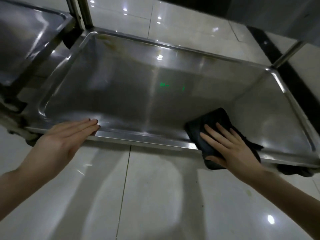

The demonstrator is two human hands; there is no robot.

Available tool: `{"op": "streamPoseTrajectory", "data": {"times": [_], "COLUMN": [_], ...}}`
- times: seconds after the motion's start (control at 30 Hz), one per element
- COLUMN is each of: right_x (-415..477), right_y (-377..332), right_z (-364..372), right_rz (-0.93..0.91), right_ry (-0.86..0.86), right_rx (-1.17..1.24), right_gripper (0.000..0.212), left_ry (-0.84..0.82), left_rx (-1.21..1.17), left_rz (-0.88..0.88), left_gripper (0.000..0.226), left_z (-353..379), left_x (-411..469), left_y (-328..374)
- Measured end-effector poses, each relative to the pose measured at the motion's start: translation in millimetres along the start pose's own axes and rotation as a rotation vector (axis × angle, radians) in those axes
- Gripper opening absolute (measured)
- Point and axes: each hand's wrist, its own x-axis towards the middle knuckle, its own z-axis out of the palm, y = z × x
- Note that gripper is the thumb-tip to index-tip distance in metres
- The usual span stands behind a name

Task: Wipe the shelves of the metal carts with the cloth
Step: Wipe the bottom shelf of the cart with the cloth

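Steel shelf (138, 94) over glossy floor tiles (155, 196) — right hand (232, 146) spread on black cloth (213, 122), left hand (69, 134) flat.

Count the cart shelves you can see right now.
2. One large shelf fills the middle, with the right hand pressing the black cloth on its near right edge. A second shelf sits at upper left, partly cut off. Others may be hidden.
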Motion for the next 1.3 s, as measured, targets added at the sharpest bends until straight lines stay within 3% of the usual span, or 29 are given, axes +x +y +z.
{"op": "streamPoseTrajectory", "data": {"times": [0.27, 0.43, 0.57, 0.73, 0.93, 1.1, 1.2, 1.3], "right_x": [126, 69, 32, 84, 165, 129, 101, 108], "right_y": [-145, -81, -32, -91, -195, -145, -111, -118], "right_z": [-3, -2, -9, -18, -13, -16, -16, -20], "right_rz": [-0.165, -0.151, -0.072, -0.141, -0.181, -0.244, -0.232, -0.222], "right_ry": [0.048, 0.02, -0.101, -0.078, -0.004, -0.029, -0.046, -0.029], "right_rx": [0.074, 0.021, -0.031, -0.013, 0.02, -0.006, -0.057, -0.071], "right_gripper": [0.067, 0.064, 0.065, 0.066, 0.069, 0.066, 0.065, 0.066], "left_ry": [0.046, 0.062, 0.081, 0.18, 0.133, 0.067, 0.047, 0.09], "left_rx": [0.04, 0.032, 0.087, 0.081, 0.094, 0.096, 0.078, 0.036], "left_rz": [0.026, 0.014, -0.184, -0.208, -0.186, -0.166, -0.238, -0.258], "left_gripper": [0.042, 0.035, 0.071, 0.062, 0.043, 0.043, 0.06, 0.056], "left_z": [-20, -33, -34, -31, -48, -62, -62, -55], "left_x": [11, -6, -43, -42, -37, -46, -54, -53], "left_y": [27, -3, -29, -16, -2, 0, 3, 11]}}
